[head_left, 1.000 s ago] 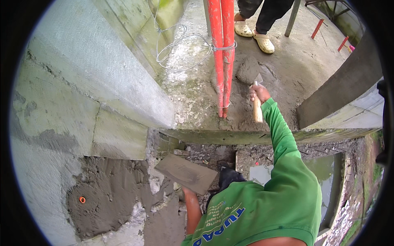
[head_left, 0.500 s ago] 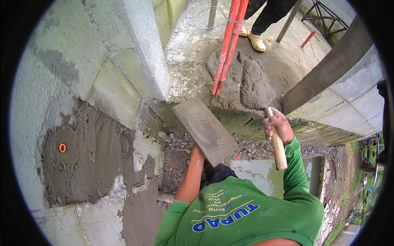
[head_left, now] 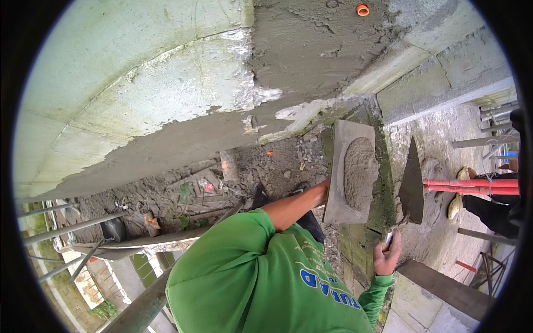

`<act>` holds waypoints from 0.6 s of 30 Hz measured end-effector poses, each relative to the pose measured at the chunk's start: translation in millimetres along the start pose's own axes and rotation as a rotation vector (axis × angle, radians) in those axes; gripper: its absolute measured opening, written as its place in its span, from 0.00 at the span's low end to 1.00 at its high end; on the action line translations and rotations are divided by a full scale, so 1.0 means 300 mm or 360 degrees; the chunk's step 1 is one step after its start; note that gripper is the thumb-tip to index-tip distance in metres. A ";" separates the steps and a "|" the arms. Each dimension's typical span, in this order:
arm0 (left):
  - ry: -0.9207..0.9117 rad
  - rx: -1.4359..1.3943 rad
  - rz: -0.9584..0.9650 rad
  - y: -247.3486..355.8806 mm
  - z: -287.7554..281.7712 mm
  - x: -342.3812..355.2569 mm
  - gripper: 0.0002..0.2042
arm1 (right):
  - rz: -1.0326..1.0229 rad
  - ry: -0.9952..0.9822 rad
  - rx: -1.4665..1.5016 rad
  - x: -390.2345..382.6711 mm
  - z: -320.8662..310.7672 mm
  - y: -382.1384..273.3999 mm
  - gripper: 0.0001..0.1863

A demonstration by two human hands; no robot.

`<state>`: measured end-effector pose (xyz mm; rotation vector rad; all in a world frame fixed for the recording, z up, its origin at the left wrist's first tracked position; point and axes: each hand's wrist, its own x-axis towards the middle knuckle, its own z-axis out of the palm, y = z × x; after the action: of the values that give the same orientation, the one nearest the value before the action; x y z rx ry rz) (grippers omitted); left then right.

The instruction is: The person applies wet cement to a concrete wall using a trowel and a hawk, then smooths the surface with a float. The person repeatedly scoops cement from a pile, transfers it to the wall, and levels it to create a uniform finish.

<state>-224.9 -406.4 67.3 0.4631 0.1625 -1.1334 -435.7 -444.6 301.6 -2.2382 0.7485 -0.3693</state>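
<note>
The mortar mound (head_left: 361, 173) sits on your rectangular plastering hawk (head_left: 337, 161); your left hand is hidden behind it, so I cannot tell its grip; your right hand (head_left: 387, 258) wraps the pointed trowel (head_left: 412, 188) beside the hawk; beyond are 2 red poles (head_left: 472, 182) and a person's pale clogs (head_left: 455, 207)

A mortar mound (head_left: 360, 175) now lies on the board (head_left: 336, 186), right of centre; the trowel (head_left: 411, 191) has lost its load.

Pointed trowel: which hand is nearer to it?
Right: the right hand grips the pointed trowel by its handle; the left hand is hidden behind the flat board, farther off.
</note>
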 end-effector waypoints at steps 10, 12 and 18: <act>0.0373 -0.0237 0.0512 0.157 -0.215 -0.163 0.23 | -0.0202 0.0067 0.0172 0.245 0.401 0.429 0.08; 0.0474 -0.0300 0.0625 0.188 -0.292 -0.211 0.23 | -0.0146 0.0023 0.0282 0.250 0.466 0.414 0.09; 0.0718 -0.0546 0.1035 0.270 -0.485 -0.285 0.22 | -0.0070 -0.0208 0.0239 0.256 0.534 0.476 0.12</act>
<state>-172.7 -244.3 -10.4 0.4136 0.5482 -0.3395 -358.1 -482.6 90.6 -2.1173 0.5843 -0.2872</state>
